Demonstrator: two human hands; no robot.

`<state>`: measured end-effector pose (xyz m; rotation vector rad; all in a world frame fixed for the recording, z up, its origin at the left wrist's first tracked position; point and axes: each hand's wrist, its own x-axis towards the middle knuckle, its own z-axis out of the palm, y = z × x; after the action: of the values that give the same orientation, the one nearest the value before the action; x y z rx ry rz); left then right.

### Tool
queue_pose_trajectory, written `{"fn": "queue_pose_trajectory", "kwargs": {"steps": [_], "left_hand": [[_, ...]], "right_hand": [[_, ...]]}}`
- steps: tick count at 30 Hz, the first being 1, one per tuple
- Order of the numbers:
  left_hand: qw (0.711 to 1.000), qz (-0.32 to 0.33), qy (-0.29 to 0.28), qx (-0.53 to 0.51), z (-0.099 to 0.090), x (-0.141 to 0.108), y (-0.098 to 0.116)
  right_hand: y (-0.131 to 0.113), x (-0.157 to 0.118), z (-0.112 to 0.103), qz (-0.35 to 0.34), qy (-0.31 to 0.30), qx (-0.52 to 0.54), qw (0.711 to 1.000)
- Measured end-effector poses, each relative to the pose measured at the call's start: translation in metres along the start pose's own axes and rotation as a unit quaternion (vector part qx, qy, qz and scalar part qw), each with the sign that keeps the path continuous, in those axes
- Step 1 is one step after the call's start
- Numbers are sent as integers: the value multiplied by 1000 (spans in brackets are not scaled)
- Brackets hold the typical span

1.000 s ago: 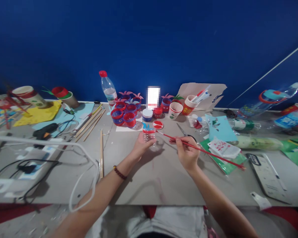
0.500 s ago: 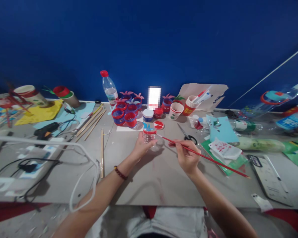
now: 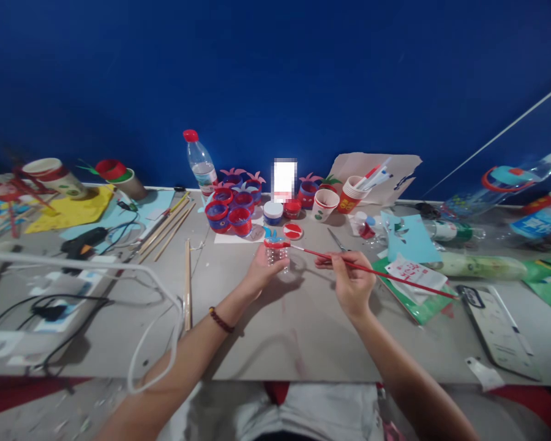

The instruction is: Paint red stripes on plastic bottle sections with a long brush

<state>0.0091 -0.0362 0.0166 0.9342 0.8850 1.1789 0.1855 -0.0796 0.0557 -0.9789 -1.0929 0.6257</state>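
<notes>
My left hand (image 3: 262, 269) is closed around a small clear ribbed plastic bottle piece (image 3: 279, 260), which has a red-painted band at its top and blue leaf-like shapes above. Between the fingers of my right hand (image 3: 351, 278) is a long red paintbrush (image 3: 395, 278). Its tip meets the red band, and the handle points away to the right. Just beyond the bottle piece lies a round lid with red paint (image 3: 293, 231). A white-lidded jar (image 3: 273, 212) and a red paint jar (image 3: 292, 209) stand behind it.
Painted cups (image 3: 240, 220) with paper leaves cluster behind my left hand, near a water bottle (image 3: 201, 164). Paper cups (image 3: 326, 204) and scissors (image 3: 340, 240) are behind my right hand. A phone (image 3: 496, 331) lies right; a cable (image 3: 168, 294) loops over the left side.
The paintbrush has swung to a flatter angle, its handle end rising, and my right hand has shifted slightly right and up. My left hand still holds the bottle piece in nearly the same place.
</notes>
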Motion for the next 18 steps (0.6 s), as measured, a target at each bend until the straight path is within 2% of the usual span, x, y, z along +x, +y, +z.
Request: {"fn": "queue_pose_trajectory", "kwargs": {"steps": [11, 18], "left_hand": [[994, -69, -62, -63, -3, -2, 7], [992, -70, -73, -77, -3, -3, 7]], "right_hand": [[3, 9, -4, 44, 14, 28, 999], [5, 14, -5, 23, 29, 4, 999]]}}
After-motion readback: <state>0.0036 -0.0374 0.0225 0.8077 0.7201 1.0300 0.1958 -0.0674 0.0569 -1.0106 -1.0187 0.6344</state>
